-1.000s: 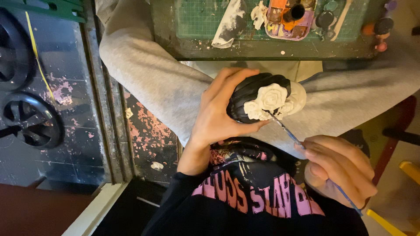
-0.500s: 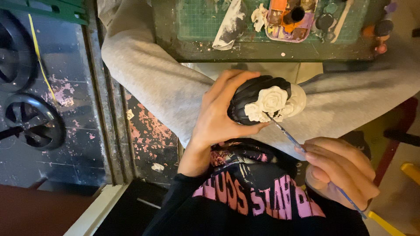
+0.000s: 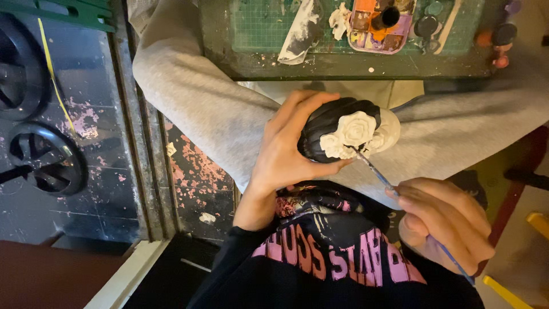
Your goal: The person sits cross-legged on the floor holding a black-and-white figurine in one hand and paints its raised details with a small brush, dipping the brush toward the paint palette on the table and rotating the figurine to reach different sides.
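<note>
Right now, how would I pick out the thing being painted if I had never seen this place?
Start at the green cutting mat at the top, then drop to the lap in grey trousers below it. There the left hand cups a small figurine, with the right hand touching a thin brush to it. Nothing else is half glossy black, half unpainted white, with moulded roses.

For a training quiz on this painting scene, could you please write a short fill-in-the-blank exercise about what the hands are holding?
1. The left hand holds a black figurine with white ____ on it.
2. The right hand holds a thin ____, its tip at the white part.
3. The paint palette lies on a ____ cutting mat.
4. The person's legs are in ____ trousers.

Missing words: roses; paintbrush; green; grey
</note>
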`<control>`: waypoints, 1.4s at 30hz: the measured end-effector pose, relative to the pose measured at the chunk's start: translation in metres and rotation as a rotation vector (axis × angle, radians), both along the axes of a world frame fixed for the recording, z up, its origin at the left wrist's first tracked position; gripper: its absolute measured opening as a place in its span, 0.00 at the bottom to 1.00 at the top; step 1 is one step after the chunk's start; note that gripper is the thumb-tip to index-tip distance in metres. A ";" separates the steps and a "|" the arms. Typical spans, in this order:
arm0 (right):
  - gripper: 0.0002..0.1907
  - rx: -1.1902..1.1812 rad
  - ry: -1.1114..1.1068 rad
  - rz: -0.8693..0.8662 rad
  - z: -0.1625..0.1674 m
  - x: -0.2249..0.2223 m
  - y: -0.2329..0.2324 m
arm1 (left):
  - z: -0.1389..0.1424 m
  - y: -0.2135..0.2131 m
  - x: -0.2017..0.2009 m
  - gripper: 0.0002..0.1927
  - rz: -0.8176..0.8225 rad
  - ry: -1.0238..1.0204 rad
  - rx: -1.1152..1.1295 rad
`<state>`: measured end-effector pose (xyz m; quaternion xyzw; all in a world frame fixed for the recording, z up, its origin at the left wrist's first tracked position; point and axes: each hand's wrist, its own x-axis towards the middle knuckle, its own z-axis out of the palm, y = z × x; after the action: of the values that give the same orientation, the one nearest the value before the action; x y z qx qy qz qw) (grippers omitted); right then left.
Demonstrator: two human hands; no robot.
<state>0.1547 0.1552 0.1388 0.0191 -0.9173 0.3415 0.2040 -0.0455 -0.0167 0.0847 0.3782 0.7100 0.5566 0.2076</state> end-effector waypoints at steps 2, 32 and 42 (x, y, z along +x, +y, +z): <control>0.09 0.034 -0.003 0.075 0.003 -0.012 0.001 | 0.000 0.000 0.000 0.43 -0.003 0.005 -0.010; 0.21 -0.560 0.439 -0.184 -0.069 -0.031 0.042 | -0.110 0.037 -0.036 0.46 -0.896 -0.543 0.319; 0.18 -0.634 0.031 0.200 -0.033 -0.088 0.034 | -0.118 0.049 -0.026 0.47 -1.052 -0.633 0.317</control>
<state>0.0671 0.1890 0.1055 0.0496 -0.7557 0.6281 0.1790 -0.0713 0.0326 -0.0335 0.5196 0.2424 0.5634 0.5948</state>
